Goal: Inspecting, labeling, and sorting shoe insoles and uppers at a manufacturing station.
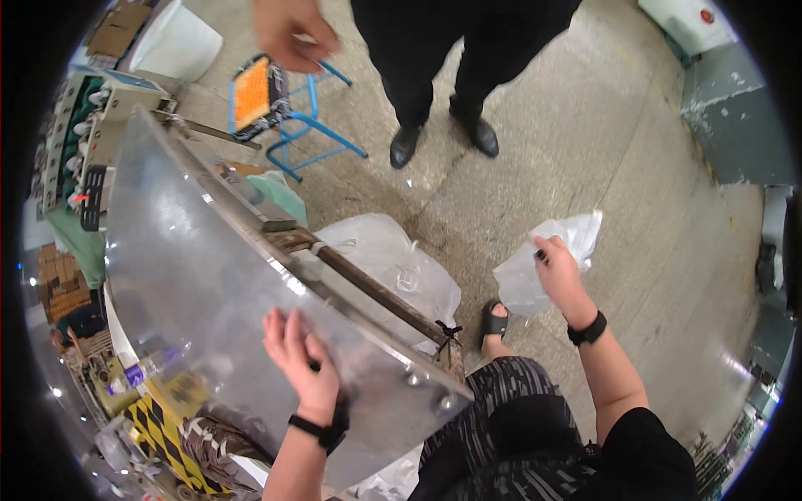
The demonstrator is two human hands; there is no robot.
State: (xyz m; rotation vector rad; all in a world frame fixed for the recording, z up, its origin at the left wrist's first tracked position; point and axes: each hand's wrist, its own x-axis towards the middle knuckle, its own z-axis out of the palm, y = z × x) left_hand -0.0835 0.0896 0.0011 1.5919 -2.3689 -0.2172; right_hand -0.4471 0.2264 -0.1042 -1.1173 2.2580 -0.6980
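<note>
My right hand (558, 274) is closed on a translucent plastic bag (535, 280), which hangs limp above the floor at my right side. A small black thing shows at its fingers, too small to make out. My left hand (302, 361) lies with fingers apart on, or just over, the shiny metal tabletop (209, 275); another small black thing sits by its thumb. Dark bands circle both wrists. Beyond the table edge, a large clear plastic bag (393, 259) rests low beside the table's wooden frame bar (376, 288).
Facing me stands a person in black trousers (476, 42), one hand (292, 37) over a blue-legged stool (313, 125) with an orange seat. A white bin (175, 42) is at far left. Black-and-yellow striped panel (163, 438) lies lower left; grey cabinets (735, 125) line the right.
</note>
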